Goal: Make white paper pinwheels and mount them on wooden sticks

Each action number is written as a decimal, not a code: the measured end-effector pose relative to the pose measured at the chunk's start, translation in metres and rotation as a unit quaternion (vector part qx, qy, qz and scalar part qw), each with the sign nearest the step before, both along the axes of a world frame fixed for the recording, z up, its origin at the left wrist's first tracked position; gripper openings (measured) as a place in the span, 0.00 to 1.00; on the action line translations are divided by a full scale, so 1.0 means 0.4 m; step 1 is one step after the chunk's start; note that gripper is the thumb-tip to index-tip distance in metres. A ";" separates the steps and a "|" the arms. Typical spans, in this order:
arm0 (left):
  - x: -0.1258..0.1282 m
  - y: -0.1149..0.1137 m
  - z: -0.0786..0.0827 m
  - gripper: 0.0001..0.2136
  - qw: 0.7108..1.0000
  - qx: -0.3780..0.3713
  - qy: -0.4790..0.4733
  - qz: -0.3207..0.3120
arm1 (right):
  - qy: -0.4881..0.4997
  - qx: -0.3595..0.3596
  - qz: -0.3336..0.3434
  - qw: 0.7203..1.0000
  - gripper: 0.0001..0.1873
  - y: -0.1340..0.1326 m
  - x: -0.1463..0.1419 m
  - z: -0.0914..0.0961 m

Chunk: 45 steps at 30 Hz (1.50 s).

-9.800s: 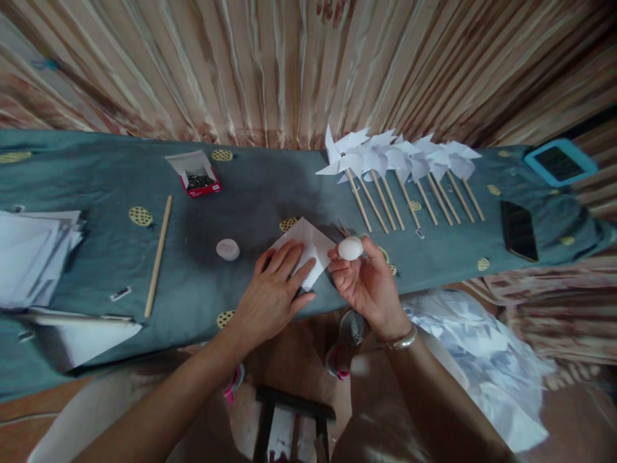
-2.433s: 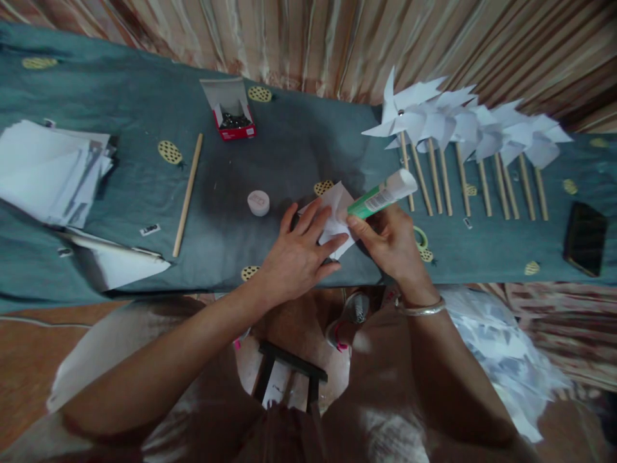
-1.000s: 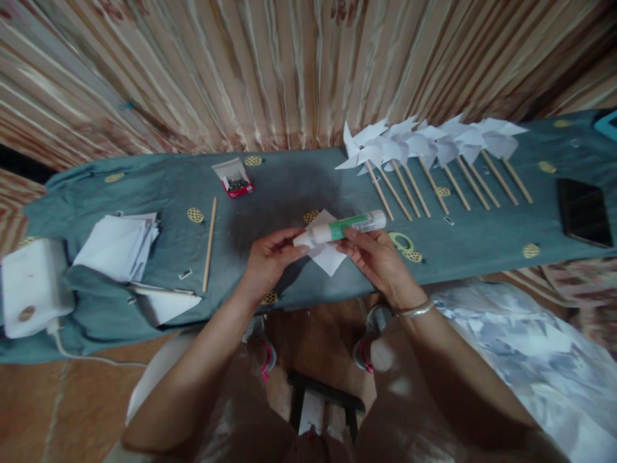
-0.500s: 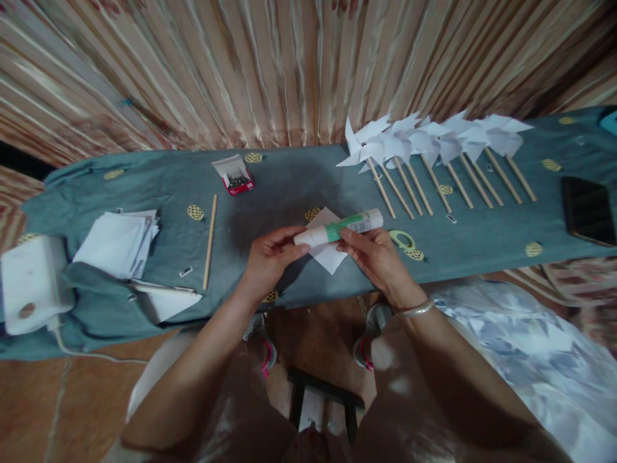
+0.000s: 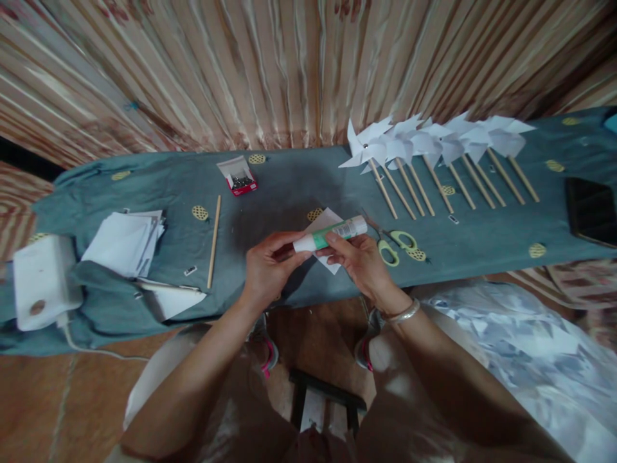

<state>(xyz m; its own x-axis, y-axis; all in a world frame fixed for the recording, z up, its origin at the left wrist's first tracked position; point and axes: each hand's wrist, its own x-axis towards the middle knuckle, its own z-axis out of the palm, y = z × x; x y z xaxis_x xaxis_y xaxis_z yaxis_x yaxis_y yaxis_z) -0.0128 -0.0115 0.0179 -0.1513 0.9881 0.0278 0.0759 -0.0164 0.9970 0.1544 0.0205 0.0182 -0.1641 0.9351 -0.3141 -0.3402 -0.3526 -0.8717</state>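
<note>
Both hands hold a white and green glue stick (image 5: 343, 231), tilted with its right end higher, above the table. My left hand (image 5: 270, 260) is closed on its white left end, thumb and fingers pinching it. My right hand (image 5: 359, 260) wraps round its middle, the thumb lying along the label. Beneath it a white paper square (image 5: 328, 217) lies on the cloth, partly covered by the glue stick and my fingers. Just right of my right hand rest green-handled scissors (image 5: 403, 241), their blades partly hidden.
Several white paper pinwheels (image 5: 371, 146) on wooden sticks lie in a row at the back right. A red box of pins (image 5: 243, 183), a loose stick (image 5: 214, 241), stacked paper (image 5: 123, 241) and a white device (image 5: 45, 280) are leftward. A phone (image 5: 590, 211) lies far right.
The glue stick and my right hand have shifted left and slightly down, bringing more of the scissors into view. My left hand keeps its grip at the left end.
</note>
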 end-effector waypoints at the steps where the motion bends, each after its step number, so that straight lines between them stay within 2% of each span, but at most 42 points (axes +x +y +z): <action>1: -0.001 -0.003 0.001 0.16 1.000 0.005 0.009 -0.002 | -0.007 0.009 0.004 1.000 0.23 -0.002 -0.001 0.002; 9: -0.007 -0.012 -0.005 0.16 0.993 0.048 0.110 -0.017 | -0.095 0.093 0.078 0.988 0.23 -0.021 -0.007 -0.006; 13: -0.070 0.002 -0.018 0.17 0.980 0.010 0.194 0.050 | -0.145 0.136 0.054 0.979 0.23 -0.012 0.043 -0.020; 15: -0.118 0.010 -0.026 0.17 0.963 0.004 0.260 0.075 | -0.210 0.176 0.033 0.961 0.19 -0.008 0.081 -0.028; 16: -0.141 0.012 -0.030 0.15 0.952 0.014 0.295 0.083 | -0.255 0.203 0.029 0.945 0.16 -0.007 0.099 -0.031; 18: -0.176 0.015 -0.037 0.13 0.931 0.050 0.356 0.071 | -0.353 0.268 0.032 0.896 0.11 -0.012 0.131 -0.037; 20: -0.185 0.013 -0.040 0.15 0.894 0.134 0.422 0.063 | -0.422 0.343 0.044 0.838 0.09 -0.021 0.151 -0.043; 22: -0.165 0.007 -0.041 0.23 0.850 0.219 0.477 0.049 | -0.459 0.410 0.054 0.787 0.10 -0.032 0.158 -0.047; 24: -0.121 0.000 -0.041 0.27 0.811 0.274 0.516 -0.010 | -0.485 0.448 0.063 0.748 0.12 -0.040 0.159 -0.051; 27: -0.046 -0.002 -0.045 0.18 0.757 0.348 0.542 -0.110 | -0.512 0.467 0.080 0.716 0.14 -0.045 0.157 -0.053; 31: 0.009 0.015 -0.051 0.09 0.750 0.370 0.531 -0.137 | -0.510 0.469 0.104 0.713 0.14 -0.045 0.160 -0.051; 38: 0.010 0.038 -0.065 0.06 0.765 0.378 0.496 -0.162 | -0.499 0.449 0.113 0.733 0.12 -0.038 0.168 -0.049; 45: 0.026 0.024 -0.054 0.03 0.813 0.335 0.450 -0.156 | -0.460 0.417 0.135 0.772 0.14 -0.046 0.173 -0.016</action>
